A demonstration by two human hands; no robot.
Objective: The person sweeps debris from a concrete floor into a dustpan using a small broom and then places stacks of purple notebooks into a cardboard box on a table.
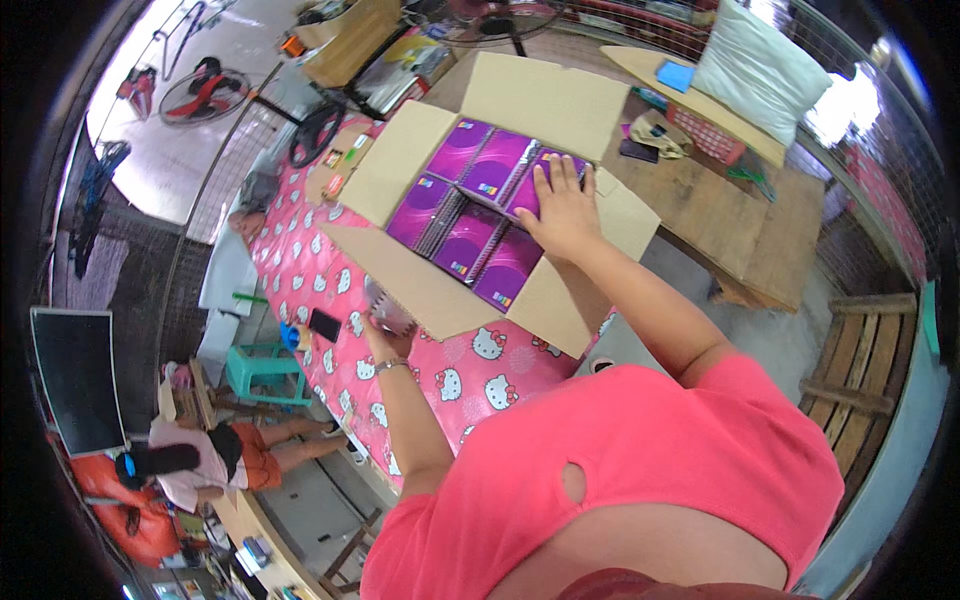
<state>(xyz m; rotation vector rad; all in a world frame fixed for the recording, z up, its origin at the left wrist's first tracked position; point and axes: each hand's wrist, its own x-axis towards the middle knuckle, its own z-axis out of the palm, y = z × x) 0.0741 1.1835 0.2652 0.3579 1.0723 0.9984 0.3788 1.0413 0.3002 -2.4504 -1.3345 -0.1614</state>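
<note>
An open cardboard box point(560, 95) sits on a table with a pink cartoon-cat cloth point(470, 375). Inside lie several purple spiral notebooks point(462, 215) in rows. My right hand point(562, 208) rests flat, fingers spread, on the notebooks at the box's right side. My left hand point(383, 335) is at the box's near-left flap, closed around a roll of clear tape point(386, 306). A dark phone point(324, 324) lies on the cloth just left of that hand.
A wooden table point(740, 215) to the right carries a white pillow point(757, 68), a red basket and small items. Another cardboard box point(350, 40) and fans stand at the back. A person point(205, 462) sits low at left beside a teal stool point(262, 368).
</note>
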